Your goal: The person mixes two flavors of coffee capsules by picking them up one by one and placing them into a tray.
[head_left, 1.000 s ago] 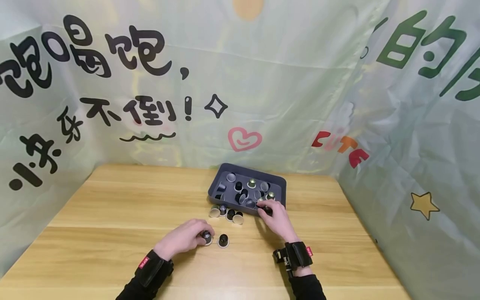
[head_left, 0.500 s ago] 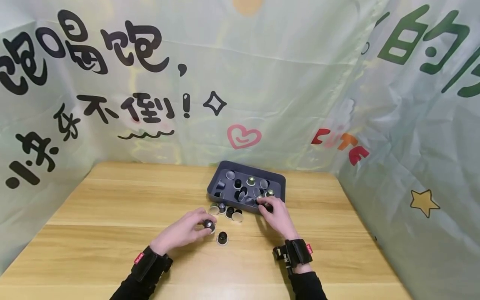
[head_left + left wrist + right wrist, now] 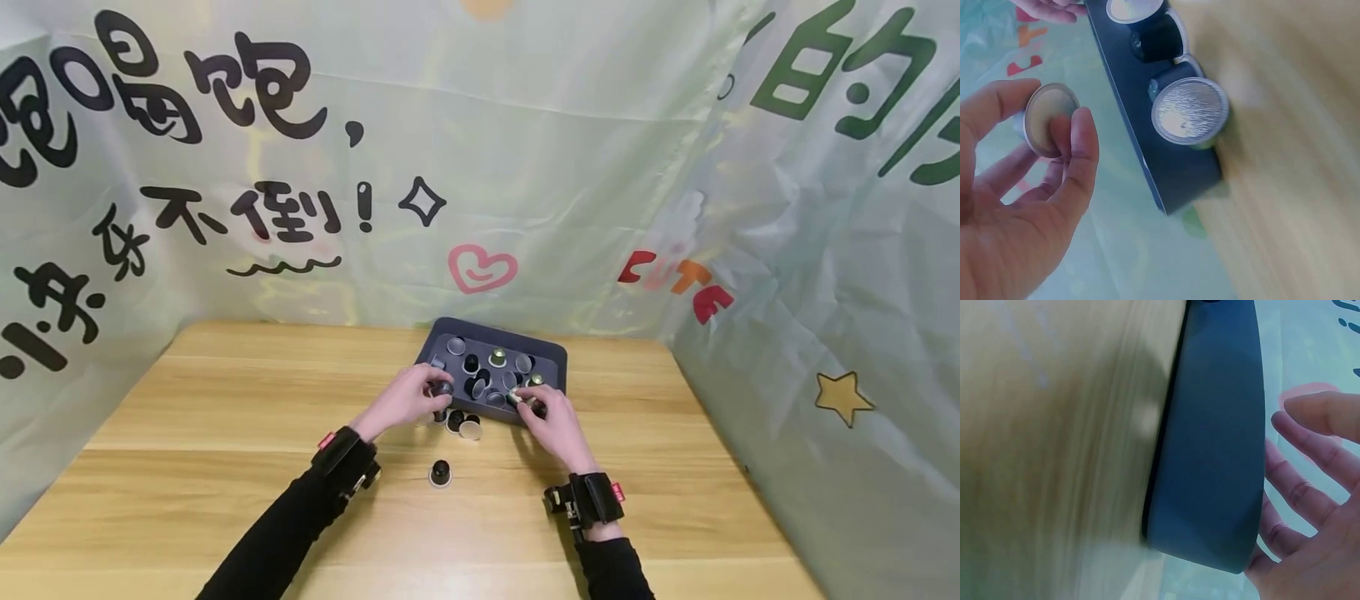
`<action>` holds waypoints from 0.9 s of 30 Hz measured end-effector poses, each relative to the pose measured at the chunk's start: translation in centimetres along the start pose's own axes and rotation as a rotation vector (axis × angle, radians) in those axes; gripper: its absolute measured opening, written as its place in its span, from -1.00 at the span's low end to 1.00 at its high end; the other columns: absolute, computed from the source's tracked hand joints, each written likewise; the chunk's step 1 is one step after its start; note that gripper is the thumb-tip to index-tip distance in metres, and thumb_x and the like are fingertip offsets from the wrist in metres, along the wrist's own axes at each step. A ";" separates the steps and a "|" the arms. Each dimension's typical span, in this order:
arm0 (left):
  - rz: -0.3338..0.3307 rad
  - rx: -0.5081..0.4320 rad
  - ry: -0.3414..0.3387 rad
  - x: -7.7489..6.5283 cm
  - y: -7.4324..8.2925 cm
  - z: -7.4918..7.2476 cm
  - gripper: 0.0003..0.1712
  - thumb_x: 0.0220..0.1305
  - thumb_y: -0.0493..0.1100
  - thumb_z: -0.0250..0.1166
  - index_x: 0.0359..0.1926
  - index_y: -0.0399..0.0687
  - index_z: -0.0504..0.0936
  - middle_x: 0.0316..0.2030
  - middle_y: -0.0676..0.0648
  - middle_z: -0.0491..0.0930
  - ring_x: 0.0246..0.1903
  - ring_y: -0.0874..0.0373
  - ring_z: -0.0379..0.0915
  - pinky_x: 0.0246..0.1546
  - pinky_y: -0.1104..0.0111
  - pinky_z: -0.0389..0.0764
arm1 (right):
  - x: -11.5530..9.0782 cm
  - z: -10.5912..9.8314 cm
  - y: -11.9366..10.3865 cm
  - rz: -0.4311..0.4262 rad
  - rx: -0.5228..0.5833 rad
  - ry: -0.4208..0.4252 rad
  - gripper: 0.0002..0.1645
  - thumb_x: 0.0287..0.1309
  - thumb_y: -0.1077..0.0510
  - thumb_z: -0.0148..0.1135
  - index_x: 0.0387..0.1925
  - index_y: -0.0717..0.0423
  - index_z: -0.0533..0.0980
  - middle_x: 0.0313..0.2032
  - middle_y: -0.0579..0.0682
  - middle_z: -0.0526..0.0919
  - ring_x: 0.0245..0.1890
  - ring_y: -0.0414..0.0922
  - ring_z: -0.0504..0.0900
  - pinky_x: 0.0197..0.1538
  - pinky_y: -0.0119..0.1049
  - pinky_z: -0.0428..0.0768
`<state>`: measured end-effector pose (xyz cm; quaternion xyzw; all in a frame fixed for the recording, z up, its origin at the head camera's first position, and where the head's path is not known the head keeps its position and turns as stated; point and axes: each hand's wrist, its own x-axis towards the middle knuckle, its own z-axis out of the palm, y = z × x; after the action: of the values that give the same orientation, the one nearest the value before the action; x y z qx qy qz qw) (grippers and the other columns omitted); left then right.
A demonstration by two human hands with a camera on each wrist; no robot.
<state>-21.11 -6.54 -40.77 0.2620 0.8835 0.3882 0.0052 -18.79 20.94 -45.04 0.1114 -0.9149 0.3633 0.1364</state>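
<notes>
In the head view my left hand (image 3: 401,402) holds a dark coffee capsule (image 3: 442,388) over the near left rim of the grey tray (image 3: 491,331). Seen from the left wrist, thumb and fingers pinch this capsule (image 3: 1040,128), its flat lid facing the camera. My right hand (image 3: 555,425) is at the tray's near right side. The right wrist view shows its fingers (image 3: 1297,487) loosely bent behind the tray wall (image 3: 1210,456), with nothing visible between thumb and forefinger. A dark capsule (image 3: 537,407) shows beside those fingers in the head view.
Several capsules lie in the tray, some upright, like a green one (image 3: 498,357), others tipped over. More lie against its front wall, including a pale-lidded one (image 3: 470,430). A black capsule (image 3: 440,472) stands alone nearer on the wooden table (image 3: 225,433). Printed cloth (image 3: 600,167) surrounds the table.
My left hand has lifted its capsule off the table and carried it forward to the tray's rim. The right hand has stayed almost in place. The head view has shifted slightly.
</notes>
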 end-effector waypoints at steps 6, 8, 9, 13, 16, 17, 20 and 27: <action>-0.033 -0.031 0.003 2.6 -0.2 0.0 -0.53 0.22 -0.35 0.30 0.15 -0.45 0.57 -0.18 -0.30 0.72 -0.30 0.03 0.64 -0.26 0.38 0.66 | 0.0 -0.1 -0.2 0.013 0.017 -0.007 -0.73 0.22 0.22 0.29 -0.04 0.14 0.69 -0.11 0.07 0.74 -0.15 0.05 0.60 -0.01 -0.15 0.48; -0.066 -0.048 0.009 2.8 -0.2 0.0 -0.46 0.24 -0.37 0.27 0.24 -0.49 0.49 -0.08 -0.37 0.70 -0.18 -0.08 0.68 -0.13 0.28 0.73 | 0.1 -0.2 -0.2 0.009 0.021 -0.006 -0.73 0.22 0.22 0.30 -0.04 0.15 0.69 -0.11 0.08 0.74 -0.14 0.07 0.61 -0.01 -0.15 0.49; -0.080 -0.055 0.013 2.7 -0.2 0.0 -0.44 0.25 -0.39 0.26 0.27 -0.50 0.45 -0.03 -0.41 0.67 -0.11 -0.13 0.68 -0.05 0.21 0.74 | 0.1 -0.2 -0.2 0.007 0.019 -0.002 -0.72 0.21 0.23 0.30 -0.04 0.15 0.69 -0.12 0.08 0.75 -0.15 0.08 0.61 -0.01 -0.15 0.49; -0.099 -0.076 0.024 1.7 -0.3 -0.7 -0.43 0.28 -0.40 0.23 0.30 -0.49 0.42 0.13 -0.46 0.58 0.06 -0.25 0.62 0.16 0.03 0.66 | 0.2 -0.3 -0.2 -0.015 0.028 0.020 -0.72 0.19 0.25 0.29 -0.06 0.18 0.69 -0.18 0.10 0.74 -0.19 0.10 0.60 -0.04 -0.16 0.47; -0.081 -0.086 0.029 0.0 -0.7 -1.6 -0.49 0.30 -0.38 0.23 0.26 -0.44 0.46 0.16 -0.44 0.57 0.10 -0.28 0.58 0.23 -0.05 0.59 | 0.2 -0.3 -0.2 -0.052 0.030 0.051 -0.72 0.17 0.27 0.29 -0.07 0.21 0.69 -0.23 0.10 0.73 -0.22 0.10 0.60 -0.06 -0.15 0.48; -0.075 -0.084 0.027 -0.7 -1.0 -1.9 -0.51 0.31 -0.36 0.23 0.25 -0.42 0.48 0.16 -0.43 0.57 0.11 -0.28 0.57 0.24 -0.07 0.58 | 0.2 -0.3 -0.3 -0.060 0.031 0.059 -0.72 0.16 0.27 0.28 -0.07 0.21 0.69 -0.23 0.10 0.73 -0.22 0.09 0.60 -0.06 -0.14 0.49; -0.065 -0.063 0.009 -2.9 -1.9 -2.7 -0.55 0.34 -0.29 0.24 0.21 -0.36 0.52 0.14 -0.38 0.60 0.11 -0.27 0.53 0.25 -0.12 0.54 | 0.1 -0.3 -0.4 -0.063 0.039 0.068 -0.72 0.18 0.27 0.27 -0.07 0.21 0.68 -0.20 0.10 0.73 -0.20 0.08 0.61 -0.04 -0.10 0.51; -0.115 0.016 -0.148 -7.6 -3.2 -3.9 -0.40 0.25 -0.05 0.40 0.21 -0.29 0.52 0.09 -0.35 0.60 0.08 -0.25 0.52 0.14 -0.16 0.58 | 0.2 -0.4 -0.6 -0.065 0.040 0.065 -0.75 0.24 0.28 0.27 -0.06 0.20 0.68 -0.16 0.11 0.74 -0.14 0.11 0.63 0.01 -0.07 0.51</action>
<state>-16.83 -14.52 -41.74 0.2387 0.8974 0.3598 0.0907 -18.71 20.75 -44.32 0.1318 -0.8985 0.3803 0.1752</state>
